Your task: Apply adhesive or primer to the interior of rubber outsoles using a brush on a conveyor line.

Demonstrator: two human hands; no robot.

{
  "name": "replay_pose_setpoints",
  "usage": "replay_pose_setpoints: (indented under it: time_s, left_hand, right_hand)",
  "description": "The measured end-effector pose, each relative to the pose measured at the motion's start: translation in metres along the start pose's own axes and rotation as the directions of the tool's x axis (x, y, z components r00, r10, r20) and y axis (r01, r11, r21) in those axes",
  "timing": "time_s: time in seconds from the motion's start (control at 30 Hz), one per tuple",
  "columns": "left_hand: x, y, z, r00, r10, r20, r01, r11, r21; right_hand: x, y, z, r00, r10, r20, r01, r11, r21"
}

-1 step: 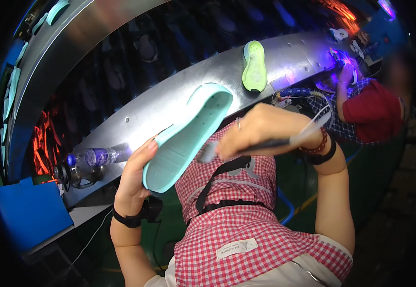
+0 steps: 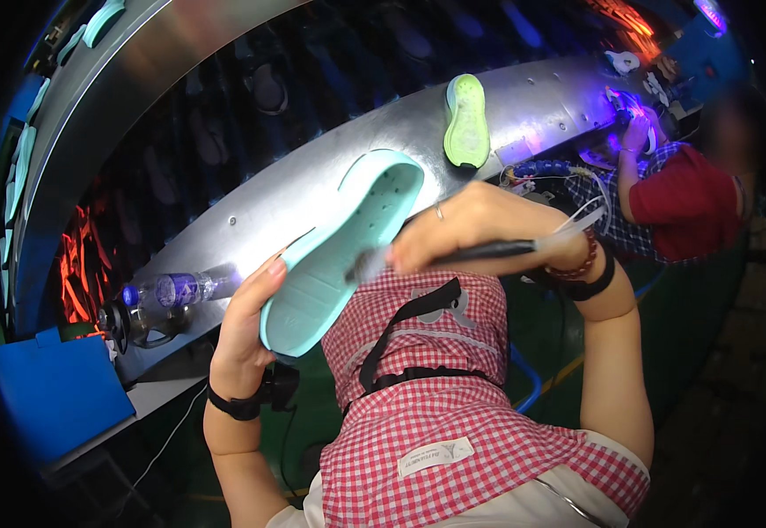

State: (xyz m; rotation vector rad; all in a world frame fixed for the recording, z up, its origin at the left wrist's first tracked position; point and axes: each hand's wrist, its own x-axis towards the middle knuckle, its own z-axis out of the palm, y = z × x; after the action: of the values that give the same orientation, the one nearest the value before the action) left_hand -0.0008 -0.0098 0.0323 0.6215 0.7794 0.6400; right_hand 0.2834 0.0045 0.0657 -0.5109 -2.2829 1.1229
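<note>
In my left hand (image 2: 244, 321) is a mint-green shoe sole (image 2: 326, 255), tilted with its hollow inner side up. The fingers grip it near its lower left end, with the thumb over the rim. My right hand (image 2: 475, 224) is closed around a brush (image 2: 493, 252) with a dark handle and a pale tail end. Its bristles, blurred by motion, are over the sole's right rim and inner face; whether they touch is unclear. A yellow-green sole (image 2: 466, 128) lies apart from both hands on the metal ledge (image 2: 312, 163).
A capped plastic bottle (image 2: 180, 288) lies on the ledge's left part, above a blue box (image 2: 62, 392). Beyond the ledge runs a dark conveyor (image 2: 268, 88) with several soles. At right, a co-worker in a red top (image 2: 686, 202) handles something under violet light.
My right hand and the brush have moved slightly left, bringing the bristles from beside the rim to over the sole. The held sole has shifted slightly up and left.
</note>
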Motion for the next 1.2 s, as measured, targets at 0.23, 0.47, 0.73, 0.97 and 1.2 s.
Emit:
replay_pose_setpoints:
  time_s: [0.23,0.47,0.73,0.97,1.2]
  left_hand:
    - [0.007,-0.006,-0.011,0.997,0.07,-0.038,-0.072,0.995,-0.069]
    - [0.029,-0.025,0.01,0.988,0.154,0.013,-0.14,0.926,-0.351]
    - [0.037,-0.042,-0.008,0.98,0.169,-0.102,-0.194,0.917,-0.349]
    - [0.036,-0.045,-0.01,0.979,0.161,-0.125,-0.195,0.919,-0.343]
    - [0.035,-0.051,0.003,0.967,0.231,-0.108,-0.254,0.909,-0.331]
  right_hand:
    - [-0.013,0.005,0.009,0.971,0.239,0.002,-0.236,0.958,0.164]
    - [0.009,0.025,0.066,0.852,0.455,-0.257,-0.24,0.778,0.581]
    - [0.009,0.034,0.083,0.797,0.272,-0.539,-0.093,0.938,0.335]
    - [0.009,0.06,0.068,0.671,0.112,-0.733,-0.18,0.984,-0.015]
    - [0.027,0.076,0.085,0.625,0.005,-0.781,-0.249,0.949,-0.194]
